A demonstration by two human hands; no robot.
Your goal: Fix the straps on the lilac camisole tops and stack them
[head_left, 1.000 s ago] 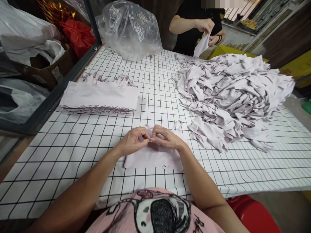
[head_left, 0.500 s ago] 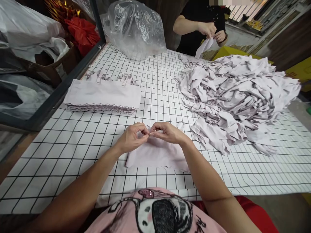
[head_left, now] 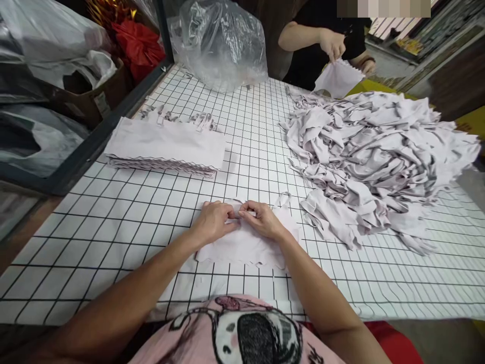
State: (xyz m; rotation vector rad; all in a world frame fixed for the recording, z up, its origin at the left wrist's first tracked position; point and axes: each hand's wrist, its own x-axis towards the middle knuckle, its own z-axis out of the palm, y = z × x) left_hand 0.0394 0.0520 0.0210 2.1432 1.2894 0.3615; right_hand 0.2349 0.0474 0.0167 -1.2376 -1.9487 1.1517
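A pale lilac garment (head_left: 246,245) with a scalloped hem and thin straps lies flat on the grid-patterned table (head_left: 125,227) in front of me. My left hand (head_left: 214,222) and my right hand (head_left: 261,218) meet at its top edge, fingertips pinched together on the fabric near a strap. A neat stack of the same folded garments (head_left: 166,149) sits to the left. A big loose heap of the same garments (head_left: 375,151) fills the right side of the table.
A crumpled clear plastic bag (head_left: 220,43) stands at the far edge. Across the table a person in black holds up one garment (head_left: 337,78). Bags and a cardboard box (head_left: 56,81) sit behind a glass frame on the left.
My hands have dropped from slightly raised down onto the garment, still pinching its top edge. The person opposite has spread a piece open.
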